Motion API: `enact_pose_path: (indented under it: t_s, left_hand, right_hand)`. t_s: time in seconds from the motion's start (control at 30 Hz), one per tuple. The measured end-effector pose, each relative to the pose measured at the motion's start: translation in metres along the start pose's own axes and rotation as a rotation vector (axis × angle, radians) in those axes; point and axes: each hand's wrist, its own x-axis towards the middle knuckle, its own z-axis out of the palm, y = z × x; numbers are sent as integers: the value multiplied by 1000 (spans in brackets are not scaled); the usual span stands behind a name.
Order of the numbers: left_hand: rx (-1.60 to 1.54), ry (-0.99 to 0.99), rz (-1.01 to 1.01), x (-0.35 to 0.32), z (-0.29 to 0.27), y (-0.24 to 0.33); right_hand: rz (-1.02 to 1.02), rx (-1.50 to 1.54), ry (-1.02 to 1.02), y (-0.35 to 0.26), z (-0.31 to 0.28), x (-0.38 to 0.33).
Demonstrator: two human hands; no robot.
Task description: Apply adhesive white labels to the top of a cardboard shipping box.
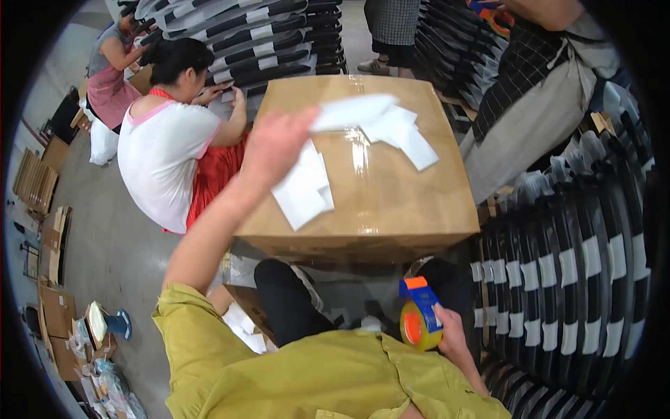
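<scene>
Over the cardboard box (pixel 391 202) my left hand (pixel 279 143) is raised, its fingers closed on the edge of a white sheet (pixel 356 112) that is smeared by motion. Under that hand lies one group of white sheets (pixel 303 188), overlapping on the box top. A second group of white sheets (pixel 412 136) spreads out near the far right part of the lid. My right hand (pixel 452 332) is low by my right thigh, wrapped round a blue tape dispenser (pixel 421 314) with an orange-cored roll. Clear tape runs along the box's middle seam.
Beside the box at left, a person in a white shirt (pixel 167 146) crouches. Another person in a checked apron (pixel 520 91) stands at right. Stacked black curved parts with white wraps (pixel 558 279) line the right. An open carton with white pieces (pixel 241 321) sits by my left leg.
</scene>
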Motion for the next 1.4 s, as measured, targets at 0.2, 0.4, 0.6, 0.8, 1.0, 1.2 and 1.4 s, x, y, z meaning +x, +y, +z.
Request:
enact_pose_path:
  t_s: [0.2, 0.4, 0.6, 0.8, 1.0, 1.2, 1.4]
  left_hand:
    - [318, -240, -162, 17, 111, -125]
    - [-10, -651, -800, 13, 199, -161]
    - [113, -351, -652, 6, 183, -150]
    - [-405, -499, -506, -2, 117, -124]
    - [-278, -901, -516, -28, 32, -43]
    - [-214, -611, -644, -75, 15, -14]
    - [-1206, -395, -705, -34, -14, 3]
  right_hand:
    - [146, -38, 108, 0, 7, 28]
    - [181, -27, 162, -2, 17, 52]
    - [181, -96, 108, -10, 34, 61]
    - [135, -97, 64, -11, 37, 43]
    - [73, -65, 12, 7, 30, 25]
    - [31, -83, -1, 14, 23, 6]
    - [-185, -104, -61, 3, 10, -7]
